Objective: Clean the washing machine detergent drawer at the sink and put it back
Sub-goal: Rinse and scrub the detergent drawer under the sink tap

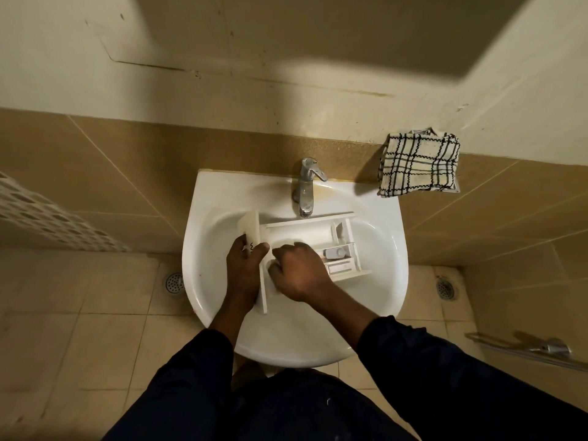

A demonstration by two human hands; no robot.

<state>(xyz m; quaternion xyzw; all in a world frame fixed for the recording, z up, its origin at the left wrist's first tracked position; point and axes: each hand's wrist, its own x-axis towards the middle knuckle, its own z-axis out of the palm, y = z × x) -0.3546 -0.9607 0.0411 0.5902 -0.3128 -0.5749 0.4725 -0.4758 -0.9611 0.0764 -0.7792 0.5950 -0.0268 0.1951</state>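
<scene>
Two dark sleeves [197,370] reach forward from the bottom of the view over the near rim of the white sink [391,281]. The detergent drawer [305,232] lies inside the basin, just below the tap [306,186], open side up, its front panel to the left and its small rear compartments to the right. The left hand [245,259] grips that front panel, thumb on the inner side and fingers wrapped behind. The right hand [299,272] sits knuckles-up in the large compartment with its fingers curled under; something pale shows beneath them, but whether it is a sponge, a cloth or the drawer's own plastic I cannot tell.

The step looks like scrubbing the main compartment. To do it well, brace the panel firmly so the drawer does not skate on the wet porcelain; work into the corners and under the dividers, where residue cakes; tilt the drawer toward the drain to rinse. A checked cloth [420,163] hangs on the wall to the right, handy for drying.
</scene>
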